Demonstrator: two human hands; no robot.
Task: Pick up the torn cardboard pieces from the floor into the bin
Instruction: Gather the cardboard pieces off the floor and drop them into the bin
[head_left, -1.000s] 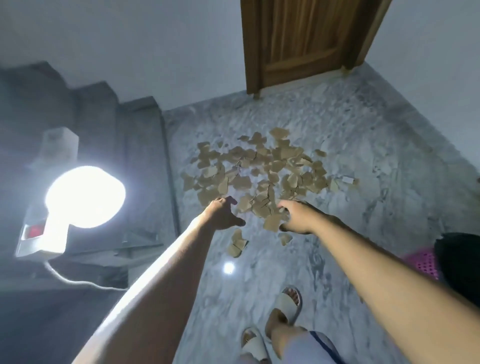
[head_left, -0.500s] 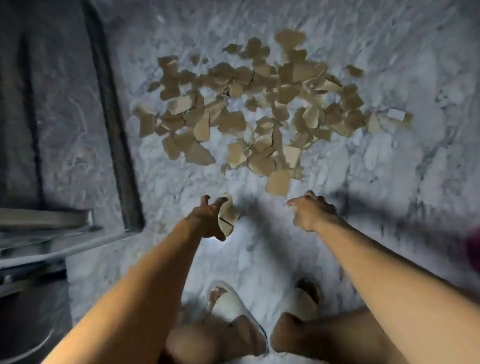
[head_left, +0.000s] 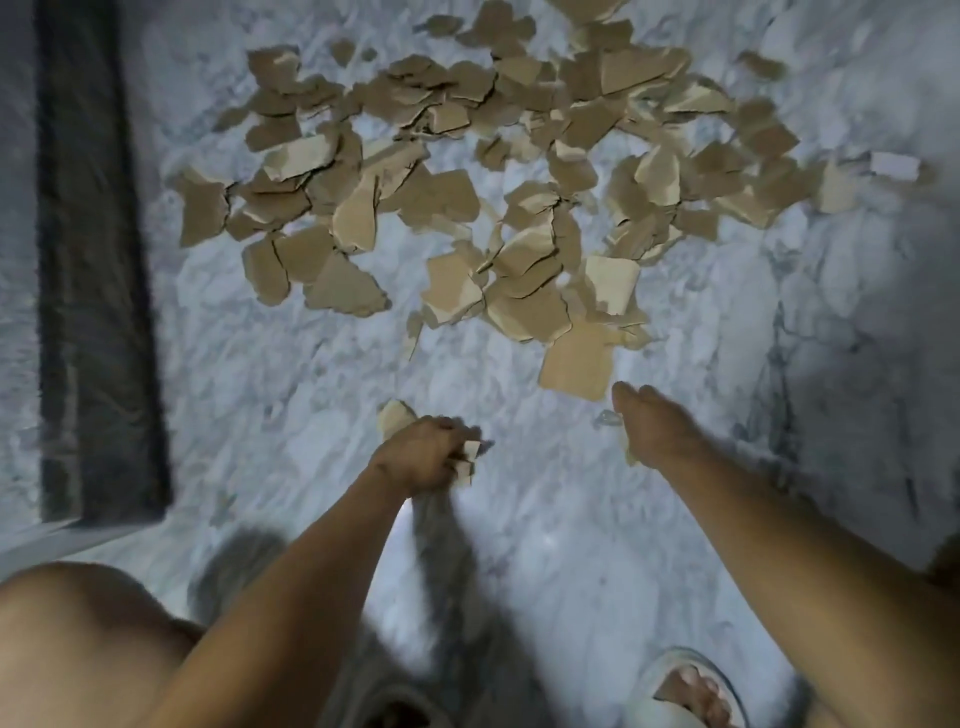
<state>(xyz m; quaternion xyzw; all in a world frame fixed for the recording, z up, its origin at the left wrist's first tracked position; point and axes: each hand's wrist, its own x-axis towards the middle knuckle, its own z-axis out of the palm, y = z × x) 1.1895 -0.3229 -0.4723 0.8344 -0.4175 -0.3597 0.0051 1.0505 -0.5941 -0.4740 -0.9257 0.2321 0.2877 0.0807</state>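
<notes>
Left grip clenched round cardboard scraps; right grip blurred, unclear.

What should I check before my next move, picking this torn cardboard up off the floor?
1. Left hand grip on cardboard scraps: ok, fingers curled round them.
2. Right hand free or loaded: cannot tell, blurred.
3. Bin in sight for dropping: not ok, not in view.
4. Next target: ok, squarish piece lies just beyond the right hand, nothing on top.
5. Floor cleared: not ok, the pile is spread across it.
</notes>
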